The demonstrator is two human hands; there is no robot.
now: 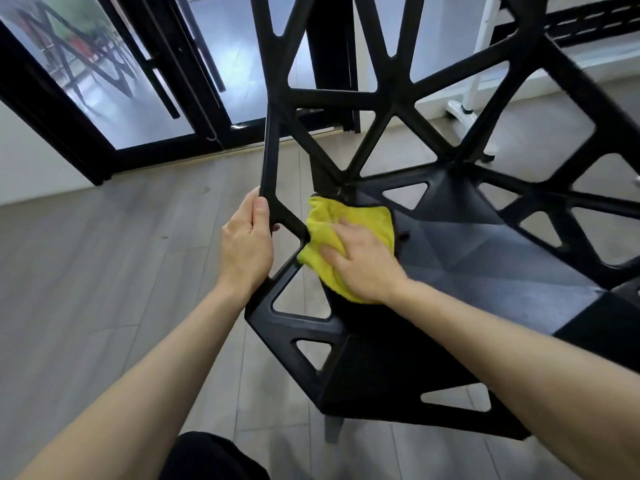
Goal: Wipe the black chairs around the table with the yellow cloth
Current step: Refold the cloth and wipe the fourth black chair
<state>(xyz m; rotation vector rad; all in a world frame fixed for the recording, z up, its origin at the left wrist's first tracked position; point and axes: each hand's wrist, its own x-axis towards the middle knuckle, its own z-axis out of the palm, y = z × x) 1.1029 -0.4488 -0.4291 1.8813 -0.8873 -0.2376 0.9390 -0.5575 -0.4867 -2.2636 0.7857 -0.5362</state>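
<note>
Grey plank floor (104, 289) beneath black chair (467, 244), glass doors (138, 98) behind.

We seem to stand in an office or meeting room: grey plank floor (104, 271), black-framed glass doors (145, 81), a white wheeled stand (474, 81), a black lattice chair (433, 254)

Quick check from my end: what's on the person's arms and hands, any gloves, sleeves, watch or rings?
Nothing visible. The left hand and right hand are bare, with no gloves, and no rings show on the fingers in view. Both forearms are uncovered up to the frame's edge, with no sleeves, watch or wristband. A dark garment shows at the bottom edge.
</note>
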